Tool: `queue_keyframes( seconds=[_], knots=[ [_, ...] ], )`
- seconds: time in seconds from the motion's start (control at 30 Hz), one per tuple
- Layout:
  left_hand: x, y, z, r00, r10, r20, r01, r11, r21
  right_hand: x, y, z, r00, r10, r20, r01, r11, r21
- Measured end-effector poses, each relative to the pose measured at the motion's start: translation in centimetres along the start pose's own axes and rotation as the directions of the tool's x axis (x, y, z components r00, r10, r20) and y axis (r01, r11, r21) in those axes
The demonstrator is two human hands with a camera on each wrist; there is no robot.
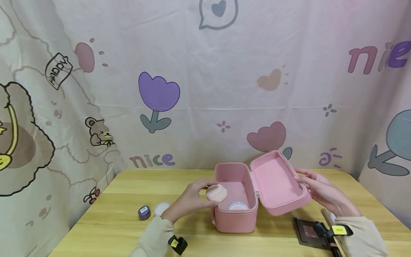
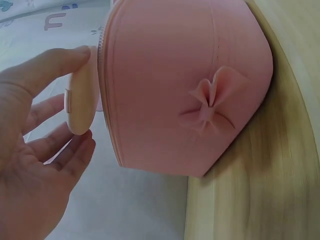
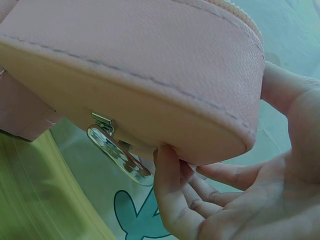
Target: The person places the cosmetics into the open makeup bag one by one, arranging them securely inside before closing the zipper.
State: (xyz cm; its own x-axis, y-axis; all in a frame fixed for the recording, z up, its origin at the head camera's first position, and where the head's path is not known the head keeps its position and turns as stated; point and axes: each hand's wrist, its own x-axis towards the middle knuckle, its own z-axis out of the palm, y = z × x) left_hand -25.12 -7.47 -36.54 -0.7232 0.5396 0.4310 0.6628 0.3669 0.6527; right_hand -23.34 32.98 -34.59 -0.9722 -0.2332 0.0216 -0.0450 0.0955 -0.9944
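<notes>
My left hand (image 1: 190, 200) pinches a round, pale peach powder puff (image 1: 216, 193) between thumb and fingers. The puff is at the left rim of a pink cosmetic case (image 1: 236, 222) and overlaps its opening in the head view. On the case's side a pink bow (image 2: 207, 111) shows in the left wrist view. Inside the case lies a round, white-rimmed item (image 1: 238, 206). My right hand (image 1: 332, 196) holds the case's lid (image 1: 277, 180) by its outer edge, swung out to the right. A metal handle ring (image 3: 120, 155) hangs from the lid beside those fingers.
Left of the case, a small purple jar (image 1: 144, 213) and a white round item (image 1: 162, 208) stand on the wooden table (image 1: 128, 182). A dark makeup palette (image 1: 309, 233) and long thin sticks lie under my right forearm. A printed curtain (image 1: 205, 89) hangs behind.
</notes>
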Motion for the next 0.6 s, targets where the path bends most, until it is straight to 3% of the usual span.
queue_keyframes(
  seconds=[0.33,0.6],
  knots=[
    [0.46,0.14,-0.61,1.000,0.006,0.028,-0.005,1.000,-0.024,-0.03,-0.04,0.02,1.000,0.000,0.006,0.000,1.000,0.016],
    [0.82,0.72,-0.62,0.997,-0.025,0.075,0.026,0.999,-0.024,0.01,0.08,-0.07,1.000,-0.015,0.005,0.015,1.000,0.010]
  ],
)
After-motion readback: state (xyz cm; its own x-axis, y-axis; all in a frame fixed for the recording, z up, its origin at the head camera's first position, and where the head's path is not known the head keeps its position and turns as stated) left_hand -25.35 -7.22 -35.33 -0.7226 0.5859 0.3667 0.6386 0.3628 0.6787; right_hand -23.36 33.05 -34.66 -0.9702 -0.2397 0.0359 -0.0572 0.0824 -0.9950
